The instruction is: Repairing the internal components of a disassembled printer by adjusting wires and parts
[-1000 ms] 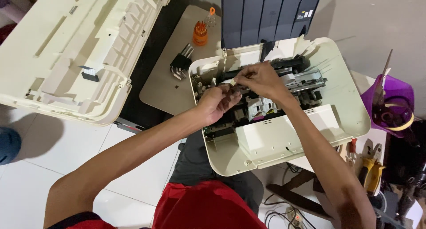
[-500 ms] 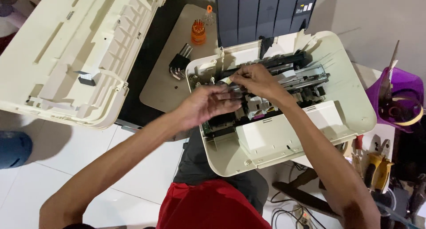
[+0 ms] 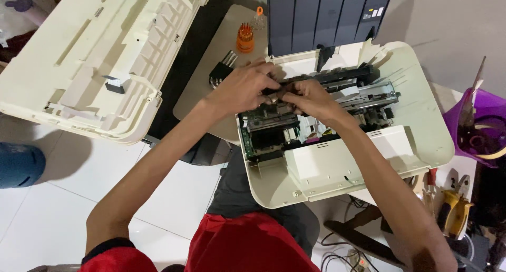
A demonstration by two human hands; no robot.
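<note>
An opened cream printer rests on my lap with its dark inner mechanism and metal rail exposed. My left hand and my right hand meet over the back left of the mechanism, fingertips pinched together on a small dark part there. The dark grey paper tray stands up behind the hands. What the fingers grip is mostly hidden.
The removed cream top cover lies upside down at the left. A beige board holds an orange screwdriver-bit holder and a hex key set. A purple bowl and yellow-handled pliers sit at the right. Cables lie lower right.
Both hands have shifted toward the back left corner of the mechanism and closed together there. The view has shifted slightly.
</note>
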